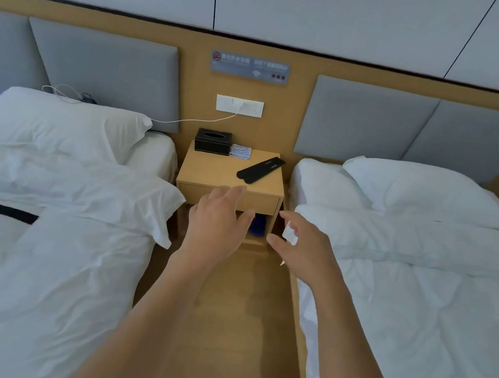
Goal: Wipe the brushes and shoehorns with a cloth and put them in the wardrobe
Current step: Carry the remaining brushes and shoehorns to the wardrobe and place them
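**Reaching down the gap between two beds**

Stretching forward along the narrow strip of wooden floor (230,317) at lower centre, both hands hang in the air, apart from each other, fingers spread and holding nothing. The left hand (218,220) sits in front of the nightstand's (208,168) front edge; the right hand (304,247) is just beside the corner of the right bed (421,300). The left bed (42,253) closes in the other side, its duvet overhanging the gap.

On the nightstand top, at centre frame, black shoehorns (260,170) lie slanted near the right edge. A striped cloth (240,151) lies folded at the back, touching a black tissue box (213,141). Above them on the wooden wall panel is a white socket plate (239,106), its cable (193,120) trailing to the left pillow (64,121).
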{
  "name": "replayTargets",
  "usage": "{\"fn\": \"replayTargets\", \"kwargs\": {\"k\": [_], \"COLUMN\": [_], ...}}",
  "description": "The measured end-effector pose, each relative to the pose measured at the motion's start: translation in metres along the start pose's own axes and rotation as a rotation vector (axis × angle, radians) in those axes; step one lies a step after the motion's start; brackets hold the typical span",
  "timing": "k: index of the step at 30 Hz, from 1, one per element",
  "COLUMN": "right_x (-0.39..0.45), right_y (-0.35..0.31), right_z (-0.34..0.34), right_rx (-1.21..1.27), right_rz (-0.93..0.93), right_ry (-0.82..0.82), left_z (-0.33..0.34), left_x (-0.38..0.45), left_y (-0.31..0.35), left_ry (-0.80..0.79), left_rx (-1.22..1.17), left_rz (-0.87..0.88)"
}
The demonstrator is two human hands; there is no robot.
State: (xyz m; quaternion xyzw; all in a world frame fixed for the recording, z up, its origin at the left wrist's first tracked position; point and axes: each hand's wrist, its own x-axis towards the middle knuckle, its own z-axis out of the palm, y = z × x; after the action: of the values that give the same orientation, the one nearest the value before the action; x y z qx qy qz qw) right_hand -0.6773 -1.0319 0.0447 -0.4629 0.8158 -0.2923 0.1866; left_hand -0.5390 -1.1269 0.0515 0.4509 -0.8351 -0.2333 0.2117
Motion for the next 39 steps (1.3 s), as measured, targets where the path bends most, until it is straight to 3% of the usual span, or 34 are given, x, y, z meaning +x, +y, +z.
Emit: {"fn": "replayTargets", "kwargs": {"k": [8, 20, 32, 39], "right_x": [0.151, 0.37, 0.635, 0.721], "right_y": [-0.028, 0.018, 0.074, 0.121], "right_z": [0.018, 0.052, 0.085, 0.116], "right_rx": [0.0, 0.075, 0.081, 0.15], "right_rz": [0.084, 0.164, 0.234, 0.435], "right_ry": [0.017, -0.014, -0.213, -0.281], "left_z": [-0.002, 0.071, 0.169, 0.237], "left_x": [0.17, 0.368, 0.616, 0.71], "left_y": [-0.027, -0.08, -0.118, -0.161], "left_ry": [-0.044, -0.148, -0.259, -0.476], "left_rx": [0.011, 0.056, 0.193, 0.231], "left_rz": [0.098, 0.076, -0.099, -0.17]}}
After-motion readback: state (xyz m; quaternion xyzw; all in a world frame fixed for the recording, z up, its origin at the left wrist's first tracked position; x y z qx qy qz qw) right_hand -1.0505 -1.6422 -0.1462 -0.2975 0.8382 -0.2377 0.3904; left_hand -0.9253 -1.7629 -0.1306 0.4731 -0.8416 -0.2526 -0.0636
